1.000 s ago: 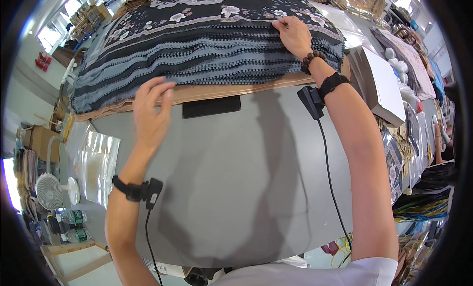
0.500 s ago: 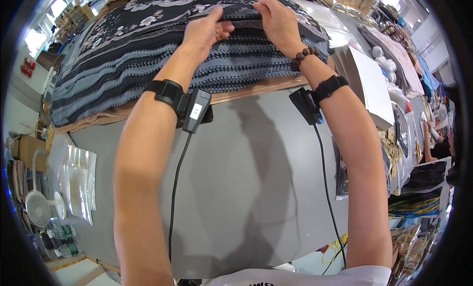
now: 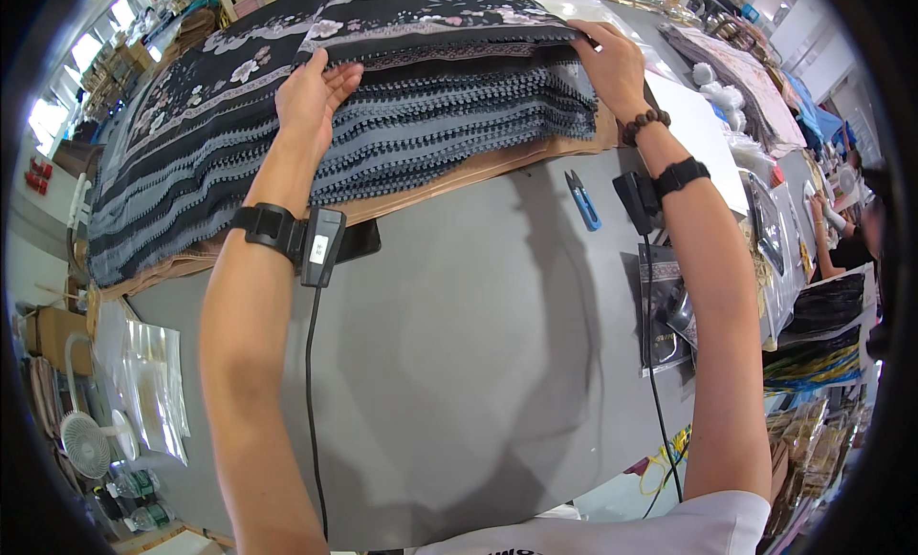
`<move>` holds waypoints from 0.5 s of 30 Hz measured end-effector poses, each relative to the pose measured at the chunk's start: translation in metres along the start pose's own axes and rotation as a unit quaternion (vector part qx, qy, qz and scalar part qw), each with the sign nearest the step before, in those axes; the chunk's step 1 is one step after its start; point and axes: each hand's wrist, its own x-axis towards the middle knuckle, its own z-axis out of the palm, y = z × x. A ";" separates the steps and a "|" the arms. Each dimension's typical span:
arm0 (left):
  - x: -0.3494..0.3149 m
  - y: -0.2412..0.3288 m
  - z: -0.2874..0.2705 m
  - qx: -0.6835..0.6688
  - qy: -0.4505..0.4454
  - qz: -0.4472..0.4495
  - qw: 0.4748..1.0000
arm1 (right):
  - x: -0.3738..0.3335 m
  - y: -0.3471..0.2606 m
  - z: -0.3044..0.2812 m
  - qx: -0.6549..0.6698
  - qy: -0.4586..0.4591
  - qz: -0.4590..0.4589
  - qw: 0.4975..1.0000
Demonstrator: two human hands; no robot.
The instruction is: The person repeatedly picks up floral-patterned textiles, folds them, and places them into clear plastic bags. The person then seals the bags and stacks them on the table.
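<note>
A wide pile of black floral scarves (image 3: 430, 139) with grey-and-black fringed edges lies at the far side of the table. My right hand (image 3: 614, 69) pinches the right end of the top scarf's near edge (image 3: 449, 31). At that edge's left end is my left hand (image 3: 308, 98), its palm facing right, thumb and loosely bent fingers apart. It rests against the cloth; whether any fabric lies behind the fingers is hidden. Straps on both forearms carry small black boxes with cables.
Blue thread snips (image 3: 582, 203) and a dark phone-like slab (image 3: 360, 241) lie on the grey table (image 3: 449, 364). Brown paper (image 3: 430, 194) sticks out under the pile. Clear plastic bags (image 3: 153, 383) and a white fan (image 3: 88, 442) are at left, packaged items (image 3: 662, 316) at right.
My hands have moved apart, left hand leftward and right hand rightward. The top scarf's edge now stretches between them. The thread snips have come into view from behind my right wrist box.
</note>
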 end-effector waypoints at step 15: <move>-0.059 0.003 0.141 0.291 -0.281 0.426 0.809 | -0.001 -0.071 -0.058 0.148 0.172 -0.270 0.936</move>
